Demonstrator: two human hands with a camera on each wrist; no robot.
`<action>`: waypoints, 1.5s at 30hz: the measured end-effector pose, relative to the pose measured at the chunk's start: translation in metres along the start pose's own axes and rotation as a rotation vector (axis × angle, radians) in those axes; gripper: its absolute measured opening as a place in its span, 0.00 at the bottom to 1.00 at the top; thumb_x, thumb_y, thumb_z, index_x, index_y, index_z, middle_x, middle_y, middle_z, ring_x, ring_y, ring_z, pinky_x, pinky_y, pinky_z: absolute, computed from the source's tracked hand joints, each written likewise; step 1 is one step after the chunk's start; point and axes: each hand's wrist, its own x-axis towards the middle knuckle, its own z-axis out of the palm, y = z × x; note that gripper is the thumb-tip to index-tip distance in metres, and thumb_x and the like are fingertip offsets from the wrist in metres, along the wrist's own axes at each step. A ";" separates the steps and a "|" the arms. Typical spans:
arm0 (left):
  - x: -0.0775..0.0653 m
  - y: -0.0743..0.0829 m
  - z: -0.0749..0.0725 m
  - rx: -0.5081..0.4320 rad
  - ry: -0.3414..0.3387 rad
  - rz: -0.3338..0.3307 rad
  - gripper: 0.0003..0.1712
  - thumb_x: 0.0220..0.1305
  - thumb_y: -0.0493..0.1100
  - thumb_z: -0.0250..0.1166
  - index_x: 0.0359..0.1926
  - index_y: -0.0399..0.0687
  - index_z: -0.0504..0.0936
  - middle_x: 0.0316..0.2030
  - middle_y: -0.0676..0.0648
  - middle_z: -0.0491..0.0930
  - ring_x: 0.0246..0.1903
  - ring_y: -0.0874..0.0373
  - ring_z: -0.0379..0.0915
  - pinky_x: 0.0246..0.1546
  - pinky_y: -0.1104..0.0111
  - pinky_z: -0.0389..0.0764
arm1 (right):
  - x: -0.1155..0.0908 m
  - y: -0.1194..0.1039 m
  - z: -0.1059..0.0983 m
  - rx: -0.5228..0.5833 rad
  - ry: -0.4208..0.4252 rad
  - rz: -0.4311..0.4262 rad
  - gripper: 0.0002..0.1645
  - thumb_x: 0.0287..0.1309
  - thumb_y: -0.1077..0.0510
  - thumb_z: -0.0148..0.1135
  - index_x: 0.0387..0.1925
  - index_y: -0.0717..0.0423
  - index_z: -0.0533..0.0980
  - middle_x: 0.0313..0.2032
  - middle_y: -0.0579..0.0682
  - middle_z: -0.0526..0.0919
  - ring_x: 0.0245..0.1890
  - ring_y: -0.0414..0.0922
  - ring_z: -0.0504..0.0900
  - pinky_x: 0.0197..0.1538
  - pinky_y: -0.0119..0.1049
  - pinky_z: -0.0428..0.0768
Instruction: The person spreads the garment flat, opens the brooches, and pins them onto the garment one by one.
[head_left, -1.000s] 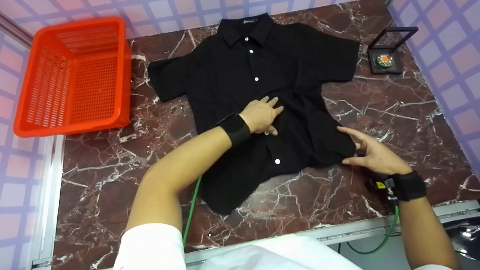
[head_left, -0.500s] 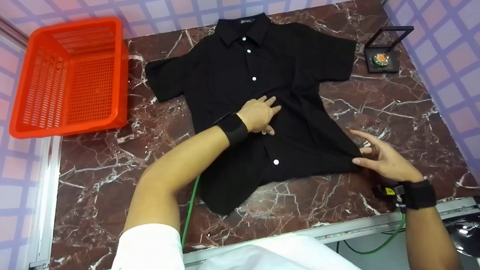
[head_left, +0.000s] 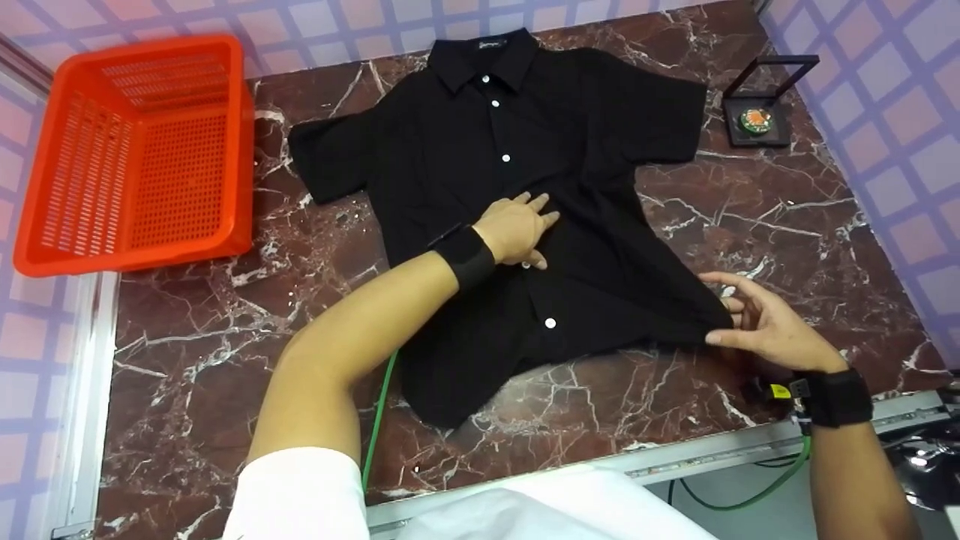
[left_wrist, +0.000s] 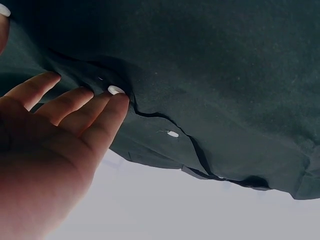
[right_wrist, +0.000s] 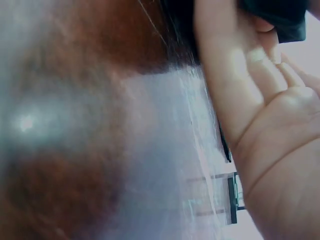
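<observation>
A black short-sleeved button-up shirt (head_left: 450, 165) lies front up, its collar toward the far wall. My left hand (head_left: 511, 229) rests on its middle by the button line, fingers spread and straight. In the left wrist view, the left hand's fingertips (left_wrist: 119, 102) touch the dark cloth near a white button (left_wrist: 116, 90). At the shirt's lower right corner, my right hand (head_left: 776, 330) pinches the hem between thumb and fingers. The right wrist view shows the right hand (right_wrist: 272, 110) with black cloth (right_wrist: 282, 17) at the fingers; the exact grip is partly hidden.
A red plastic basket (head_left: 244, 172) stands at the back left of the marbled table (head_left: 285, 420). Toward the back right sits a small black display frame (head_left: 784, 135) with a round green-and-orange piece (head_left: 755, 121). A green cable (head_left: 381, 420) runs beside the left forearm.
The right hand has moved outward and a little toward the front edge, drawing the shirt's lower right corner with it, so the folded side spreads wider. The left hand stays in place.
</observation>
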 end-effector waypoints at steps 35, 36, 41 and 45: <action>-0.136 0.004 0.052 -0.071 0.424 0.241 0.32 0.58 0.64 0.58 0.53 0.46 0.75 0.44 0.45 0.73 0.43 0.50 0.68 0.42 0.59 0.72 | 0.014 -0.015 0.027 -0.851 0.212 0.149 0.47 0.47 0.46 0.70 0.67 0.42 0.59 0.51 0.53 0.75 0.40 0.51 0.77 0.42 0.46 0.73; -0.146 0.005 0.056 -0.085 0.423 0.251 0.31 0.57 0.65 0.58 0.49 0.46 0.76 0.40 0.47 0.72 0.39 0.52 0.67 0.38 0.60 0.72 | 0.014 -0.016 0.029 -0.865 0.219 0.113 0.48 0.43 0.46 0.72 0.66 0.44 0.60 0.54 0.53 0.73 0.46 0.52 0.74 0.47 0.49 0.70; -0.187 0.008 0.078 -0.101 0.329 0.360 0.34 0.48 0.75 0.56 0.39 0.51 0.73 0.33 0.54 0.67 0.33 0.58 0.63 0.34 0.65 0.70 | 0.015 -0.015 0.039 -0.924 0.204 -0.080 0.45 0.28 0.45 0.79 0.55 0.46 0.74 0.49 0.45 0.72 0.51 0.46 0.65 0.55 0.38 0.63; -0.204 0.006 0.096 0.022 0.325 0.492 0.38 0.41 0.76 0.60 0.40 0.52 0.71 0.35 0.52 0.69 0.35 0.56 0.66 0.35 0.64 0.69 | 0.017 -0.009 0.044 -0.923 0.107 -0.206 0.36 0.24 0.45 0.80 0.45 0.43 0.80 0.41 0.41 0.73 0.45 0.40 0.65 0.50 0.25 0.61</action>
